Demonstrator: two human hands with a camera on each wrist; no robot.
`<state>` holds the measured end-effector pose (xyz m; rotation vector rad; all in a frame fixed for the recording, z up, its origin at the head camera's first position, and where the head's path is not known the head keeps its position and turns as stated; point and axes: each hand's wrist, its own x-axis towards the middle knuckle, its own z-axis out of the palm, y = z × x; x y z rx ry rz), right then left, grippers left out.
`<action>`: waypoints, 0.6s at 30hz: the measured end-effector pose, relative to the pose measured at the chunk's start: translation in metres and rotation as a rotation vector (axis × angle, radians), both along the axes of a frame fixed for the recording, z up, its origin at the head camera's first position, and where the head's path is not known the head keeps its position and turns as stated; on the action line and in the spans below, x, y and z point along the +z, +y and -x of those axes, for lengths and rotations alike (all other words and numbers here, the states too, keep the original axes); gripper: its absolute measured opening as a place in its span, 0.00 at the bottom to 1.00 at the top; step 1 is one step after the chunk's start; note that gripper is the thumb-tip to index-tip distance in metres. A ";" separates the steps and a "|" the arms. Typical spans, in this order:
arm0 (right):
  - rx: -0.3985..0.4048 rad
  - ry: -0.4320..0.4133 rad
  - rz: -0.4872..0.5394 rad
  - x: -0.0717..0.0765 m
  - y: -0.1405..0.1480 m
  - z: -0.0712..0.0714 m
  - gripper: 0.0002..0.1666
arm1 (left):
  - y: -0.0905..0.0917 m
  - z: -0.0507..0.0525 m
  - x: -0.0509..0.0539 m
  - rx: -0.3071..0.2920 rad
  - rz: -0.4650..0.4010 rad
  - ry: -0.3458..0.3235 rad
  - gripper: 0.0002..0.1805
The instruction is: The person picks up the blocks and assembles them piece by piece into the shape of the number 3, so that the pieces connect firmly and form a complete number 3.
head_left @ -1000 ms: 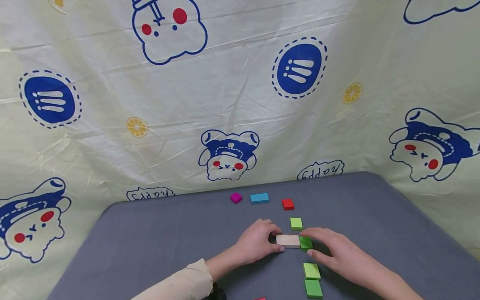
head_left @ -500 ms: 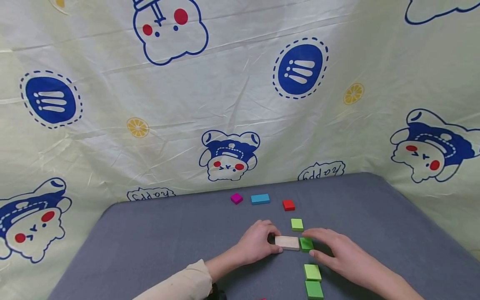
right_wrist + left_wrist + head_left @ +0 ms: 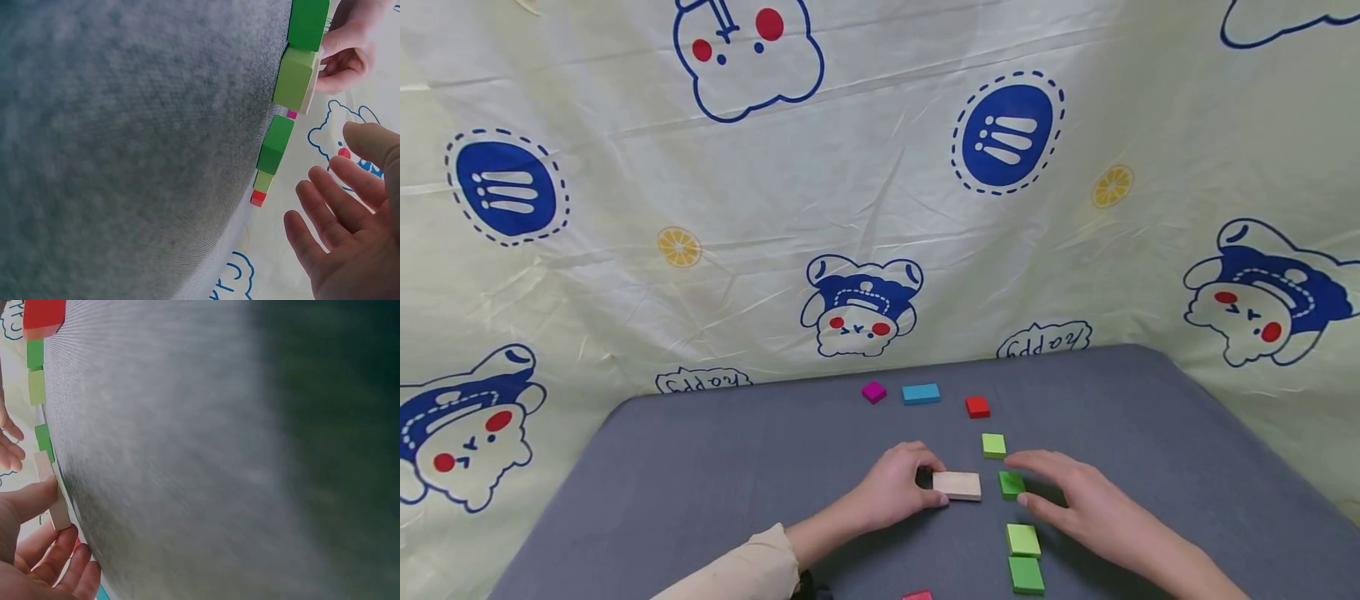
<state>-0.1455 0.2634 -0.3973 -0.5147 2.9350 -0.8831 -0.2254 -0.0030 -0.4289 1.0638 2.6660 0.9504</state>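
In the head view my left hand [image 3: 898, 488] pinches a plain wooden block [image 3: 957, 486] by its left end, thumb on the near side. The left wrist view shows the thumb and fingers on either side of that wooden block [image 3: 52, 487]. A small dark green block [image 3: 1011, 485] lies to its right, with a narrow gap between them. My right hand [image 3: 1086, 504] is beside the green block, thumb and fingers apart. Its fingers look relaxed and hold nothing in the right wrist view, where the green block [image 3: 275, 145] stands apart from them.
A lime block [image 3: 994, 446] lies beyond the green one. Nearer are another lime block [image 3: 1023, 540] and a green block [image 3: 1026, 575]. Red [image 3: 977, 407], blue [image 3: 921, 394] and magenta [image 3: 874, 392] blocks lie farther back. A red block [image 3: 917, 595] shows at the bottom edge.
My left hand has drawn the wooden block leftward, opening a gap between it and the green block it was touching. The right hand has stayed nearly still.
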 end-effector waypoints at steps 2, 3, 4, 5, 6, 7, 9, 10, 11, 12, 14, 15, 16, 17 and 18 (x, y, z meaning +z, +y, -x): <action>0.004 0.017 -0.010 0.001 0.000 -0.001 0.25 | -0.005 0.000 0.001 0.009 0.000 -0.004 0.12; 0.006 0.023 -0.013 0.001 0.000 -0.001 0.25 | -0.008 0.000 0.001 0.016 -0.001 -0.004 0.12; 0.009 0.027 -0.018 0.001 -0.001 0.000 0.25 | -0.012 -0.001 0.001 0.026 -0.002 -0.008 0.12; 0.012 0.030 -0.019 0.001 -0.002 0.000 0.25 | -0.015 -0.001 0.001 0.036 -0.004 -0.010 0.12; 0.014 0.032 -0.020 0.002 -0.002 0.000 0.25 | -0.019 -0.002 0.001 0.045 -0.006 -0.008 0.12; 0.014 0.035 -0.020 0.002 -0.003 0.000 0.25 | -0.023 -0.002 0.002 0.053 -0.009 -0.005 0.12; 0.011 0.040 -0.021 0.002 -0.003 0.000 0.25 | -0.031 -0.003 0.002 0.063 -0.020 0.005 0.13; 0.009 0.040 -0.023 0.003 -0.003 0.000 0.24 | -0.034 -0.003 0.002 0.066 -0.025 0.007 0.13; 0.007 0.040 -0.022 0.003 -0.003 -0.001 0.25 | -0.038 -0.003 0.002 0.070 -0.030 0.010 0.13; 0.008 0.040 -0.023 0.003 -0.003 -0.001 0.25 | -0.042 -0.003 0.002 0.073 -0.035 0.011 0.12; 0.008 0.037 -0.024 0.003 -0.003 -0.001 0.25 | -0.048 -0.003 0.003 0.080 -0.044 0.008 0.12; 0.011 0.035 -0.026 0.002 -0.003 -0.001 0.25 | -0.052 -0.003 0.003 0.085 -0.047 0.003 0.12; 0.012 0.036 -0.025 0.002 -0.004 -0.001 0.25 | -0.055 -0.002 0.004 0.090 -0.048 0.000 0.12; 0.014 0.038 -0.024 0.002 -0.004 -0.001 0.25 | -0.059 -0.002 0.004 0.093 -0.049 0.001 0.12; 0.016 0.042 -0.025 0.002 -0.004 -0.001 0.25 | -0.062 -0.002 0.004 0.096 -0.050 0.000 0.12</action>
